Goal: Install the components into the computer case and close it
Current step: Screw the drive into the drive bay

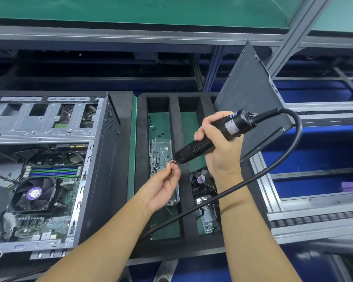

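Above the foam tray (183,139), the right hand (218,147) wraps its fingers round a corded screwdriver (196,148), tilted tip-down toward the left hand (163,186). That hand's thumb and forefinger pinch a small screw (172,162) against the bit, probably to seat it before driving. Left of the tray, the computer case (102,159) lies open, with a dark panel (251,94) propped at the tray's far right corner.

text: none legible | screwdriver label (230,126): blurred | cooler fan sticker (34,193): blurred | loose fan sticker (201,178): blurred

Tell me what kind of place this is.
Probably a computer assembly line: an open grey metal computer case beside a black foam parts tray, a black corded electric screwdriver in the right hand, a grey roller conveyor.
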